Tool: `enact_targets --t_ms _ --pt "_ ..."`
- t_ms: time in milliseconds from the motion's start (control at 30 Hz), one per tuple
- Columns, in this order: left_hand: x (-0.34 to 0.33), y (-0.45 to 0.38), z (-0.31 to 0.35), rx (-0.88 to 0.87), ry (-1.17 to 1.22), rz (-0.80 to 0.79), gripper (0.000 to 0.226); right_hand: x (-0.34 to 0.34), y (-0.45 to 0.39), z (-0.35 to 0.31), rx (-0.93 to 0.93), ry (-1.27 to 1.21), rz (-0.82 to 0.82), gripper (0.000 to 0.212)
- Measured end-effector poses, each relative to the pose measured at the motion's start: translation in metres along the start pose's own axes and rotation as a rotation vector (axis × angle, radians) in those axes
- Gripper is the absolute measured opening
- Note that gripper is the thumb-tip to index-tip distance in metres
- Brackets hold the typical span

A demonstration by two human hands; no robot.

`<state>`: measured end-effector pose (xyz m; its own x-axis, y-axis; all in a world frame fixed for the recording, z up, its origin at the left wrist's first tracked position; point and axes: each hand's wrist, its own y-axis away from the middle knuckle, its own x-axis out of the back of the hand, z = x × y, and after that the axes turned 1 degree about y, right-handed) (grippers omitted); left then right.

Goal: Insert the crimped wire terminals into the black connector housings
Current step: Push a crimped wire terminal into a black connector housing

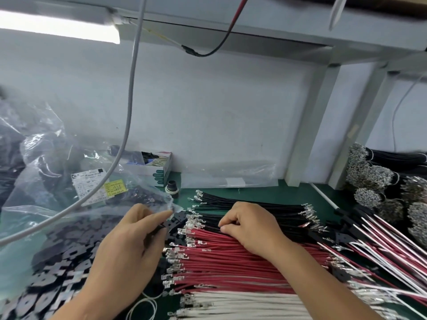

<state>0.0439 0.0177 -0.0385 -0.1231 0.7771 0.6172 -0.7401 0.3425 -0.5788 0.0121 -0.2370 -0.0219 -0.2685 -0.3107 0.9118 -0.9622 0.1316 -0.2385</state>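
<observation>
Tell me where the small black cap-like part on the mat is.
In the head view, the black cap sits on the green mat, left of centre, just right of the white cardboard box.

The spread of wires (242, 257) on the bench mat (288, 192) serves as the landmark. On its middle rests the right hand (251, 227), fingers curled down onto the wires. Just left of the spread's terminal ends (182, 248) is the left hand (129, 245), pinching what seems to be a connector housing (165, 225), though blur makes that uncertain. Farther left lies an open plastic bag (57, 227) with a heap of housings (64, 262) in it. Behind the spread, against the wall, a small carton (157, 172) stands. Right of the spread lie finished harnesses (379, 234), and behind those, bundled wires (374, 179).
</observation>
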Motion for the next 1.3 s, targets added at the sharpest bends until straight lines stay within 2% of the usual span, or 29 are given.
enact_targets --t_ms 133,233,433,533,767,933,1033,1133,1300 --pt "-0.002 -0.001 0.001 0.024 0.010 -0.045 0.035 0.001 -0.006 -0.002 0.087 0.126 -0.043 0.011" --pt "-0.003 -0.001 0.002 0.015 0.004 -0.030 0.029 -0.003 -0.003 -0.004 0.203 0.272 0.011 0.014" --pt "-0.005 -0.003 -0.002 0.017 0.059 -0.004 0.033 0.007 0.007 0.007 0.187 0.199 0.075 0.009" --pt "-0.006 -0.003 -0.001 0.051 0.119 0.005 0.038 0.014 0.006 0.008 0.116 0.008 0.089 0.008" --pt "-0.006 -0.002 0.006 0.085 0.180 -0.018 0.029 0.036 -0.014 0.015 -0.134 -0.670 0.262 0.018" --pt "-0.009 0.000 0.006 0.068 0.194 -0.042 0.032 0.057 -0.027 0.016 -0.133 -0.877 0.429 0.020" --pt "-0.009 0.001 0.006 0.067 0.196 -0.069 0.034 0.061 -0.028 0.020 -0.157 -0.865 0.268 0.013" --pt "-0.010 0.002 0.007 0.049 0.186 -0.099 0.035 0.047 -0.030 0.015 -0.160 -0.794 0.092 0.017" --pt "-0.010 0.002 0.007 0.026 0.157 -0.118 0.038 0.005 -0.037 0.017 -0.150 -0.349 0.004 0.008"
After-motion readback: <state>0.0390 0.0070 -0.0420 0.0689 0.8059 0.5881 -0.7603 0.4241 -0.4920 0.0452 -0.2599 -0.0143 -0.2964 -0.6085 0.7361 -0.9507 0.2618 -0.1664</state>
